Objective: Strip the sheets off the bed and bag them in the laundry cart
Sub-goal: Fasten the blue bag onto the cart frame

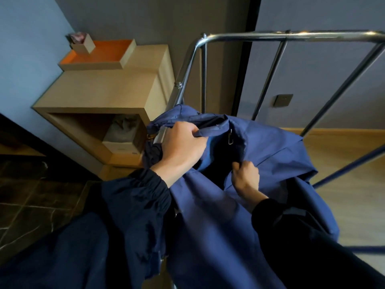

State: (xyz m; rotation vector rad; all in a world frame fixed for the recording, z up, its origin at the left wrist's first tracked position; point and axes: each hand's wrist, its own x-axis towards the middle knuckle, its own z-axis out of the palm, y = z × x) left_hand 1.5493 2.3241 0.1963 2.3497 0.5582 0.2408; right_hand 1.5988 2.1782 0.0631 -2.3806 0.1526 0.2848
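Reaching forward and down from the head view, both arms come in from the bottom edge in dark sleeves (135, 201), the left one higher and farther out than the right. The left hand (181, 147) is turned knuckles-up, its fingers curled tight round a bunched fold of the blue laundry bag (208, 215) at the bag's far left corner, just beside the left upright of the chrome cart frame (291, 36). The right hand (245, 176) sits lower and nearer, thumb and fingers pinching the cloth at the near edge of the bag's dark opening. The opening lies between the two hands, with a small metal clip (230, 138) hanging on its far rim. The bag slumps loosely inside the frame, its cloth spilling toward the person and over the right side, under the frame's top rail. Left of the cart stands a wooden shelf unit (108, 88) carrying an orange tray (100, 55) and a small box (83, 45); a wall switch (283, 100) shows behind the rails.
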